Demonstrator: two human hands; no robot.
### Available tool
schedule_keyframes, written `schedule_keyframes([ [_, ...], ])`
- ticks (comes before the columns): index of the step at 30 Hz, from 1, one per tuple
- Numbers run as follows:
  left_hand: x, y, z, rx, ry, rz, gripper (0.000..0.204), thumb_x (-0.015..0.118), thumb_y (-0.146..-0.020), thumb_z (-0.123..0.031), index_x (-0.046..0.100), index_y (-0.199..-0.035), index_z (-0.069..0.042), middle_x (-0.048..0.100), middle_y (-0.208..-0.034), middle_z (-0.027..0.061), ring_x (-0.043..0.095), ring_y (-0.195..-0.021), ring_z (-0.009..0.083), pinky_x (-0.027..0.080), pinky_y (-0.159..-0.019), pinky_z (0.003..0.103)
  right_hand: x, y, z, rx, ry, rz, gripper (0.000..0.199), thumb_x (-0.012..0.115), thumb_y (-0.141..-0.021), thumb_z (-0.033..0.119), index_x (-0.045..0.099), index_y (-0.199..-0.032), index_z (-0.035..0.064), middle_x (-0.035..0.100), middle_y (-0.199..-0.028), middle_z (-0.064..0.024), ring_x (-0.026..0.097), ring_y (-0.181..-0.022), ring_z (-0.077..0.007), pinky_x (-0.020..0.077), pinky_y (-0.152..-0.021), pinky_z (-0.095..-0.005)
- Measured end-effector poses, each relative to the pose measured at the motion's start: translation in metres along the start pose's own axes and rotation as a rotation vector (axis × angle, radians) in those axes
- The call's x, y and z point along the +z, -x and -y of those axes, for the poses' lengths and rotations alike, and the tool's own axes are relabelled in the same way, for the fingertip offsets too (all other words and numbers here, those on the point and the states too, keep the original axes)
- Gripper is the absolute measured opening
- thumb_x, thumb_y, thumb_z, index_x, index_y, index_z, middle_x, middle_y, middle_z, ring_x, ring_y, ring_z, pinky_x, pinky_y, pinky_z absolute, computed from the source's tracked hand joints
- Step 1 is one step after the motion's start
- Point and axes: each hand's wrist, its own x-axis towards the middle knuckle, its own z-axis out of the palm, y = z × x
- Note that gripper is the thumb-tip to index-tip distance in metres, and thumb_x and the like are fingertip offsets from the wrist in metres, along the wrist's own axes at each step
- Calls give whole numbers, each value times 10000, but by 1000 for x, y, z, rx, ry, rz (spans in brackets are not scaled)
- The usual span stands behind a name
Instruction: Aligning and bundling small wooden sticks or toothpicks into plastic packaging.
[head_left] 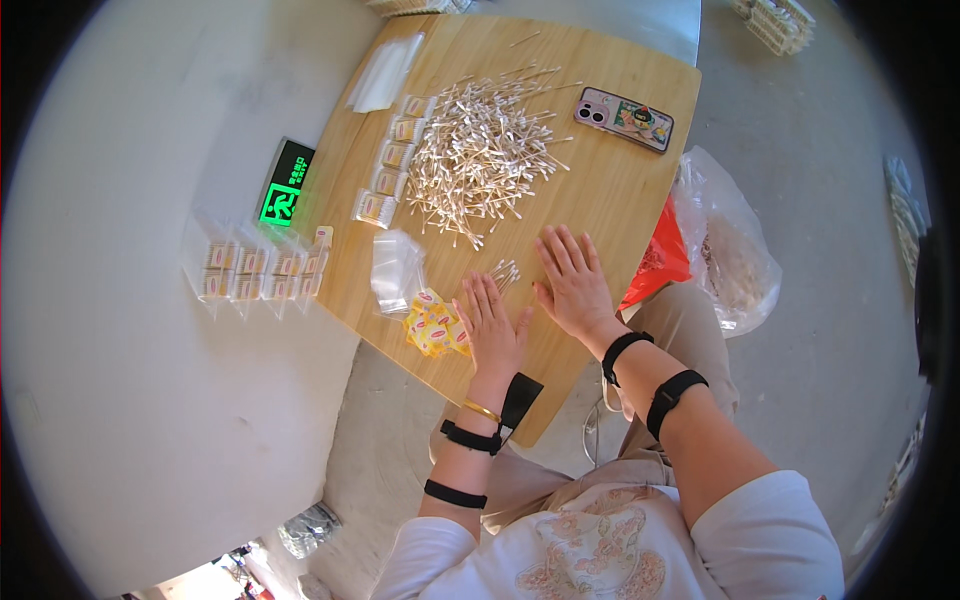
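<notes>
My left hand (492, 325) lies flat, fingers apart, on the wooden table (610, 190), just right of a small heap of yellow paper labels (432, 325). My right hand (570, 280) also rests flat and empty on the wood beside it. A small bunch of cotton swabs (505, 272) lies between the two hands' fingertips. Farther up the table spreads a large pile of loose cotton swabs (480, 150). Clear small plastic bags (395, 268) lie left of my left hand.
Filled swab packets (390, 160) line the pile's left side; several more packets (262, 272) lie on the white surface beyond the table. A phone (624, 118) sits at the far right. A red bag (660, 262) and clear bag (735, 260) hang off the right edge. A green sign (285, 185) glows at left.
</notes>
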Motion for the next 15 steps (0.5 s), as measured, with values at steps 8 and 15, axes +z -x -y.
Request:
schedule_keyframes([
  [8,4,-6,0,-50,69,56,865,391,-997,-573,154,-1557,42,140,-1636,227,109,-1531,337,-21,-1200,586,0,1,-1,-3,4,-8,661,529,-939,385,387,-1492,51,342,-1570,-112,256,-1485,-274,144,-1225,-504],
  [15,-1,-1,-8,-76,11,105,844,385,-1003,-562,175,-1552,44,186,-1625,224,146,-1525,329,-31,-1189,610,-1,1,-1,-2,7,-5,662,525,-940,388,388,-1491,49,342,-1570,-116,256,-1485,-278,142,-1226,-505],
])
